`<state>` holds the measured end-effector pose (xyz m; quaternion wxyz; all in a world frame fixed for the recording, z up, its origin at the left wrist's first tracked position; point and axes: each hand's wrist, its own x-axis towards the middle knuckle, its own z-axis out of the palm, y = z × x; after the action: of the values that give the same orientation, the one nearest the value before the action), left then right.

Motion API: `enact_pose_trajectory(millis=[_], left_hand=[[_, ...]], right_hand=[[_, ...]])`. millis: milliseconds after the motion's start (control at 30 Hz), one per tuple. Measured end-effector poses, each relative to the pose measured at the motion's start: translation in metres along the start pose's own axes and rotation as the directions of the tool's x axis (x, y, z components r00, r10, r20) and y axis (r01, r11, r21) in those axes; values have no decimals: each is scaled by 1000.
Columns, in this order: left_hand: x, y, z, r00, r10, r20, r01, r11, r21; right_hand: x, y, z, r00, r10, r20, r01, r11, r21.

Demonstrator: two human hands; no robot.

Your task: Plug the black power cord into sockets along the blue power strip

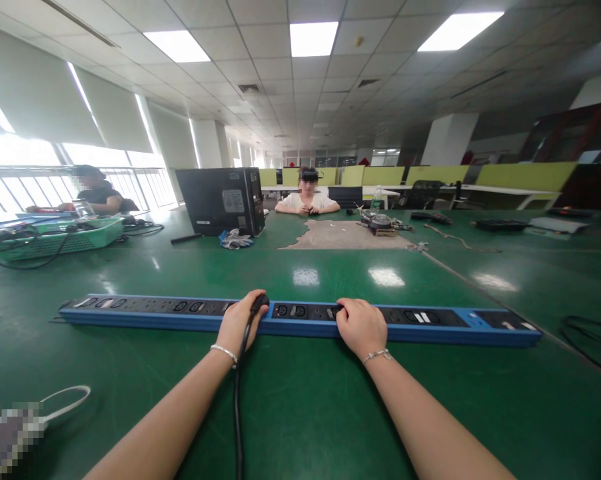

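A long blue power strip [300, 327] with black sockets lies across the green table in front of me. My left hand [239, 322] is closed around a black plug [262, 301] at the strip's middle; whether the plug is in a socket I cannot tell. Its black cable [237, 407] runs down toward me and out of the bottom of the view. To the right, my right hand [363, 327] grips the strip itself, fingers curled over the far side and partly hidden.
Beyond the strip stand a black computer case [220, 200], gloves [236, 239] and a motor-like part [380, 221]. A green basket [55, 240] with cables is at left. Black cable [593, 343] lies at right. One person [308, 200] sits opposite, another [98, 193] far left.
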<state>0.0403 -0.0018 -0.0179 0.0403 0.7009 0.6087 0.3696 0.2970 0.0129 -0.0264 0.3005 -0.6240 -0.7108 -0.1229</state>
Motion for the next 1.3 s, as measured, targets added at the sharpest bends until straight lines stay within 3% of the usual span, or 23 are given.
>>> enact_pose_trajectory(millis=[200,400,667,967,1300], left_hand=[[0,-8,1,999,37,-35,-36,998,44],[0,-11,1,991,120,64,-128,980,150],[-6,-8,4,982,189,24,-189,950,247],[-5,-4,1,982,188,32,-191,955,227],[-3,-15,4,968,247,35,-249,951,185]], right_hand=[[0,0,0,1000,10,5,-10,1000,3],[0,0,0,1000,12,6,-12,1000,10],[0,-1,-1,1000,10,19,-10,1000,11],[-1,-1,-1,999,23,29,-24,1000,19],[-1,-1,1,1000,22,6,-22,1000,14]])
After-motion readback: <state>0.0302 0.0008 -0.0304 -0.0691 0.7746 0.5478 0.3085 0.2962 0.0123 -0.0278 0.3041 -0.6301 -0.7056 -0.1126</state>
